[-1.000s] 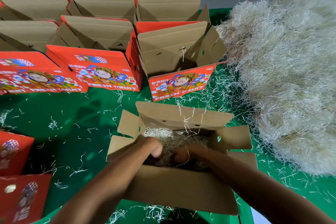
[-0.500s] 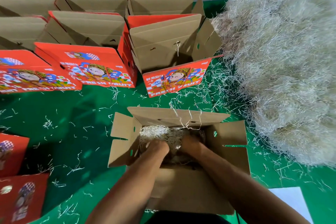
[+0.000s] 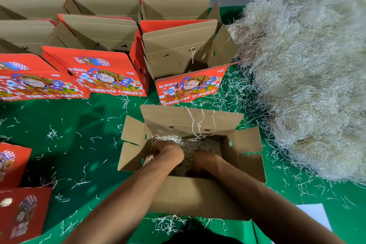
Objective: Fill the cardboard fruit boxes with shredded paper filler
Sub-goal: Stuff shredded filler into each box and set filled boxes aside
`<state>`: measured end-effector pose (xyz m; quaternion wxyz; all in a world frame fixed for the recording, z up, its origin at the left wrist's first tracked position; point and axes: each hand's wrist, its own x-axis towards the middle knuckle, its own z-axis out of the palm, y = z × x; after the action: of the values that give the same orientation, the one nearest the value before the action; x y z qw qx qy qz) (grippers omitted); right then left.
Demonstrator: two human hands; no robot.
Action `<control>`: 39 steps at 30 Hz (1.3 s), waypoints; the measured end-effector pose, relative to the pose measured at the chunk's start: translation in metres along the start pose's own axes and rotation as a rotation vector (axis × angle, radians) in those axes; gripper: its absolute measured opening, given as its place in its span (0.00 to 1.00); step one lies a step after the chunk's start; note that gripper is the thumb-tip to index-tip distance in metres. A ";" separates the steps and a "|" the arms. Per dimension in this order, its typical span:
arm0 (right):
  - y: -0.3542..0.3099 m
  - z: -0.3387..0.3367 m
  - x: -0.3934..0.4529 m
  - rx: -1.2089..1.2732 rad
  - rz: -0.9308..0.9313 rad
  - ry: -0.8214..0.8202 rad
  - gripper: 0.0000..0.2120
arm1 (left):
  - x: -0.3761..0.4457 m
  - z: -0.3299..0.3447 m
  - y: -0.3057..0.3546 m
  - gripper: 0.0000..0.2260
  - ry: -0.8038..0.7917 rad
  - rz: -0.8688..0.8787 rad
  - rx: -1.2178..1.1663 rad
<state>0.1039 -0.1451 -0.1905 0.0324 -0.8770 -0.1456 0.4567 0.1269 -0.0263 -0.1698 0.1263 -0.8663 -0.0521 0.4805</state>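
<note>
The shredded paper (image 3: 200, 144) lies low in the open box (image 3: 194, 196) right in front of me. My left hand (image 3: 168, 153) and right hand (image 3: 206, 161) are both down inside, on top of it. I cannot tell how the fingers lie; they are hidden. The big paper pile (image 3: 309, 77) sits to the right, nearer my right hand. Empty boxes (image 3: 178, 49) wait behind.

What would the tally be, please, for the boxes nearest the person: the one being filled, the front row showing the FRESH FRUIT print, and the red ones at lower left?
Open box being filled: 1
Front-row boxes showing the FRESH FRUIT print: 3
Red printed boxes at lower left, partly cut off: 2
Total: 6
</note>
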 end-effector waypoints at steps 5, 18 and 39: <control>0.001 0.002 0.001 0.076 -0.010 -0.099 0.24 | 0.024 0.012 -0.016 0.23 0.141 0.079 -0.043; 0.030 -0.061 -0.092 0.299 -0.122 0.457 0.05 | -0.071 -0.054 -0.047 0.24 0.185 0.194 -0.265; 0.066 -0.008 -0.156 1.679 -0.343 0.463 0.38 | -0.208 -0.030 -0.013 0.35 0.087 0.733 -0.481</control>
<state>0.0408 -0.2516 -0.0751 0.7615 -0.6007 0.1184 0.2128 0.0421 -0.0632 0.0195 -0.2554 -0.8517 0.1536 0.4310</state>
